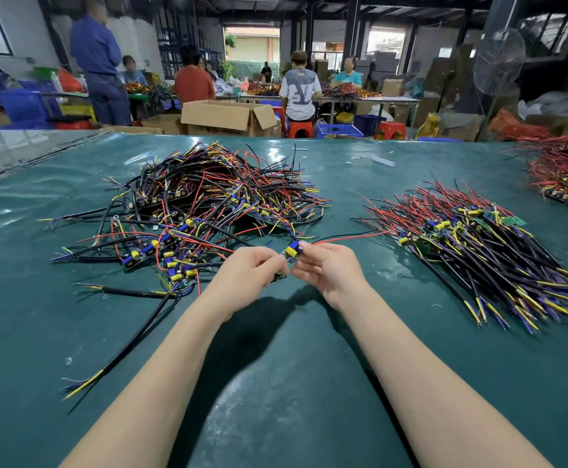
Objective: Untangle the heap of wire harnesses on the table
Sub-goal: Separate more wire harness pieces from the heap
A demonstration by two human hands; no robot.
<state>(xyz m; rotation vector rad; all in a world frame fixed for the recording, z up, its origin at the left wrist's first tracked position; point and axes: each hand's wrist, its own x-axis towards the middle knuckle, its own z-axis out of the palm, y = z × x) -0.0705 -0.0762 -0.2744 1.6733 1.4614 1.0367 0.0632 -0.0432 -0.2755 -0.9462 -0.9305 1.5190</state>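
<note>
On the green table [276, 383], just in front of the tangled heap of harnesses [208, 197], the person's left hand [249, 268] and right hand [326, 268] meet with their fingertips nearly touching. Both hands have curled fingers and pinch one harness [292, 249] between them, held up where its small board carries a yellow and a blue part. A red wire [350, 235] runs from it to the right, toward the sorted pile [471, 244], where harnesses lie side by side with their yellow-tipped ends pointing to the near right. The heap spreads to the left of and beyond the hands, with black, red, yellow and blue wires crossing every way. A long black cable [134, 336] trails from it toward the near left. A red bundle [563, 167] lies at the far right edge. Beyond the table stands an open cardboard box [225, 116], and people sit at other tables.
</note>
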